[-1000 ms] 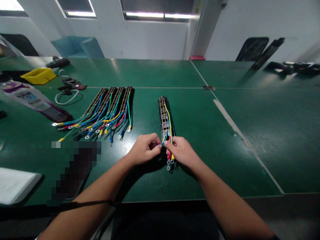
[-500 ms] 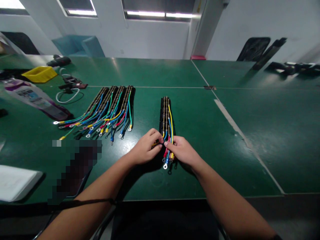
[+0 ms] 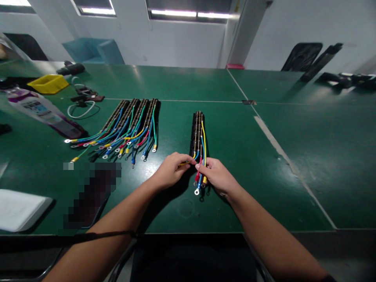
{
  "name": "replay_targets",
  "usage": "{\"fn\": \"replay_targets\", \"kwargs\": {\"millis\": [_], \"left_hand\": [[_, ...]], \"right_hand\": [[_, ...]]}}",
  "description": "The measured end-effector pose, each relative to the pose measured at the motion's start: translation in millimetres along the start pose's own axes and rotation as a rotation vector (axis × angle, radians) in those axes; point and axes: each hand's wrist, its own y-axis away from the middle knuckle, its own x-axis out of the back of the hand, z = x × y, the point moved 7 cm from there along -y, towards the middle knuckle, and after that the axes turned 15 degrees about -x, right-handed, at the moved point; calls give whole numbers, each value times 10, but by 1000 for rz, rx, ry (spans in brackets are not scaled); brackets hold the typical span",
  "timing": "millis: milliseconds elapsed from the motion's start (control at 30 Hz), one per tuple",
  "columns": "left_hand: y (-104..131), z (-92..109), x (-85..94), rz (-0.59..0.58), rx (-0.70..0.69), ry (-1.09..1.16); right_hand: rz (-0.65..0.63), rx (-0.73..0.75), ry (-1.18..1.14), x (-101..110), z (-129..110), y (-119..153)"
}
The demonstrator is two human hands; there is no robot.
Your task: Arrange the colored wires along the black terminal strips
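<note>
"Wires (image 3: 203, 131) look to be mid-separation, so where's the black strip (image 3: 195, 131)?"

"On the green table (image 3: 235, 137), lying lengthwise. Left hand (image 3: 170, 172) seems to pinch a yellow wire (image 3: 184, 163); right hand (image 3: 219, 177) clasps the coloured bundle (image 3: 205, 179). Parting them calls for light, steady tension, I'd judge"

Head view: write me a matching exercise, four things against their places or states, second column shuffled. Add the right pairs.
1. Lone black strip
2. Four black strips
3. Yellow tray
4. Blue armchair

A. Beyond the far edge of the green table
B. Its wires held by the left hand and right hand
C. On the table, at far left
D. Lying side by side

Pairs: 1-B, 2-D, 3-C, 4-A
</note>
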Motion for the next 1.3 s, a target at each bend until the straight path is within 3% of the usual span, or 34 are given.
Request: {"fn": "replay_targets", "kwargs": {"millis": [233, 700, 933, 1067, 1300], "left_hand": [[-18, -59, 24, 53, 7, 56], [-83, -182, 109, 269, 91, -44], [-82, -198, 128, 282, 99, -94], [-85, -139, 142, 267, 70, -99], [-64, 143, 246, 320, -106, -161]], "right_hand": [[47, 16, 11, 14, 6, -1], [86, -7, -197, 13, -3, 29], [-35, -115, -365, -38, 35, 18], [-128, -99, -357, -73, 16, 0], [-161, -36, -382, -84, -19, -26]]}}
